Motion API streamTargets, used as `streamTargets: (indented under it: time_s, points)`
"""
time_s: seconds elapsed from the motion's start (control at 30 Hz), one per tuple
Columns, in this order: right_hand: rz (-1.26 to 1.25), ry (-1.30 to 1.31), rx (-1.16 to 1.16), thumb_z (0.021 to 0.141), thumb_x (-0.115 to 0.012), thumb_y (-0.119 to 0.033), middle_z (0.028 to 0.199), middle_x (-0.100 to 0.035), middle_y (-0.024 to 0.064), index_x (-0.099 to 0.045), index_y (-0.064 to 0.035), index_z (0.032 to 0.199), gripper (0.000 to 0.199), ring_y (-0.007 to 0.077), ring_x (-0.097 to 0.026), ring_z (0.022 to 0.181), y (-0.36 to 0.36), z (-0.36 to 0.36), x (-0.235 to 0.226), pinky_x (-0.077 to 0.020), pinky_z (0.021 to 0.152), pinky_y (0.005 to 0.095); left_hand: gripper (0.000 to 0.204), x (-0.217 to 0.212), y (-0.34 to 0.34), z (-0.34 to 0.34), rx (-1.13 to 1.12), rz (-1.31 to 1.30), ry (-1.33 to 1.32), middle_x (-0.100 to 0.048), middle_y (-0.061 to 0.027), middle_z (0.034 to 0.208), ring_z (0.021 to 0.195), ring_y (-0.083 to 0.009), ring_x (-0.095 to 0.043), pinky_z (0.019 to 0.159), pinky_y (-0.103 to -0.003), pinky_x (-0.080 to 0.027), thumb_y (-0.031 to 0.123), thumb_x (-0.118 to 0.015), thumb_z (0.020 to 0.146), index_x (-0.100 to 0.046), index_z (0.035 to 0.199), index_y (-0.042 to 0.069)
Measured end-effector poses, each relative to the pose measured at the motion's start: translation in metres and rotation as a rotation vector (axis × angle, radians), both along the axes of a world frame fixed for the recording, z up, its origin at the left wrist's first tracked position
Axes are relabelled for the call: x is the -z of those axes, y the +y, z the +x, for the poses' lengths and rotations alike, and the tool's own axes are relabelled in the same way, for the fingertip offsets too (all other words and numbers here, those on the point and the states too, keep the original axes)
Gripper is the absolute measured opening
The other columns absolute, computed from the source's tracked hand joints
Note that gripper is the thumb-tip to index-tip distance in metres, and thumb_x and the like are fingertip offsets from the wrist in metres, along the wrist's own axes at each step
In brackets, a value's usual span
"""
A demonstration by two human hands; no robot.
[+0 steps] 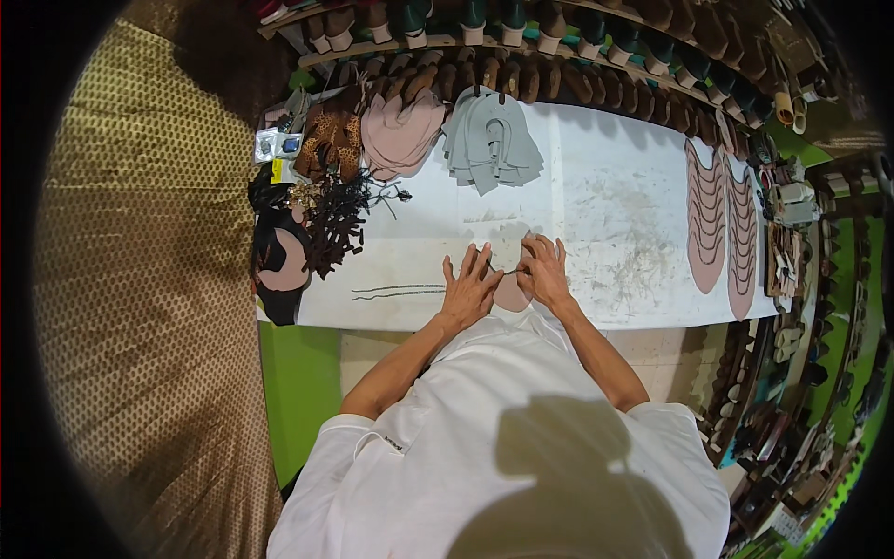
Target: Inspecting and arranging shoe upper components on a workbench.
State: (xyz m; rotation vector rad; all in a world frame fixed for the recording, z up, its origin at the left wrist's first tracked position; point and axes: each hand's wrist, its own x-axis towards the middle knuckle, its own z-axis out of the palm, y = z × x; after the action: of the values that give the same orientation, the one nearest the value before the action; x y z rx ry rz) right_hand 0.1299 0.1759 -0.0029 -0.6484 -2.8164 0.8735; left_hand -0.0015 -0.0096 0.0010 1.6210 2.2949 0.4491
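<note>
A pink shoe-upper piece (511, 294) lies on the white-covered table in front of me, partly under my hands. Along its far edge runs a thin dark strip (508, 272), spanning the gap between my hands. My left hand (469, 287) is at the strip's left part, thumb and a finger closed on it and the other fingers reaching forward. From the right, my right hand (545, 270) pinches the strip near the piece, its remaining fingers bent above. The exact fingertip contact is small and partly hidden. Two thin dark beaded strips (399, 291) lie left of my left hand.
Grey pieces (492, 140), pink pieces (402, 133) and leopard-print pieces (330, 140) are piled at the back. Dark straps (337, 224) heap at left. Overlapping trimmed pink pieces (705, 224) line the right. Shelves of shoe lasts (512, 74) stand behind; a patterned curtain (158, 307) hangs left.
</note>
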Motion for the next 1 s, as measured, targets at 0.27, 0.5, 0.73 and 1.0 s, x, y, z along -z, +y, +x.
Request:
streamTargets:
  time_s: [0.27, 0.5, 0.73, 1.0]
  points:
    - [-0.007, 0.013, 0.009, 0.079, -0.074, -0.016, 0.143, -0.057, 0.0116, -0.077, -0.0066, 0.084, 0.011, 0.0373, -0.040, 0.146, 0.000, 0.000, 0.002, -0.0147, 0.124, 0.0650, 0.058, 0.001, 0.002, -0.001, 0.048, -0.017, 0.043, -0.016, -0.0140, 0.175, 0.159, -0.0413, -0.013, 0.110, -0.080, -0.015, 0.017, -0.069, 0.085, -0.062, 0.142, 0.030]
    - [0.030, -0.033, 0.006, 0.080, -0.077, -0.019, 0.144, -0.056, 0.0084, -0.080, -0.0102, 0.087, 0.012, 0.0353, -0.038, 0.147, 0.003, 0.001, 0.008, -0.0137, 0.125, 0.0637, 0.060, -0.006, 0.010, -0.001, 0.075, -0.074, 0.004, -0.015, -0.0139, 0.175, 0.159, -0.0427, -0.012, 0.109, -0.081, -0.015, 0.016, -0.070, 0.083, -0.063, 0.142, 0.030]
    - [0.013, -0.024, 0.002, 0.080, -0.076, -0.016, 0.143, -0.057, 0.0119, -0.079, -0.0075, 0.084, 0.010, 0.0371, -0.040, 0.146, 0.001, -0.002, 0.001, -0.0155, 0.124, 0.0638, 0.055, -0.007, 0.013, 0.009, 0.055, -0.104, 0.015, -0.012, -0.0128, 0.175, 0.159, -0.0428, -0.009, 0.108, -0.084, -0.012, 0.024, -0.067, 0.088, -0.062, 0.142, 0.030]
    - [0.097, 0.055, 0.159, 0.086, -0.079, -0.029, 0.148, -0.056, 0.0148, -0.079, -0.0098, 0.111, 0.032, 0.0371, -0.041, 0.145, -0.009, 0.020, -0.002, -0.0212, 0.123, 0.0581, 0.049, 0.004, 0.008, 0.022, -0.036, -0.047, 0.033, -0.014, -0.0123, 0.175, 0.160, -0.0421, -0.007, 0.108, -0.084, -0.011, 0.029, -0.066, 0.093, -0.062, 0.142, 0.031]
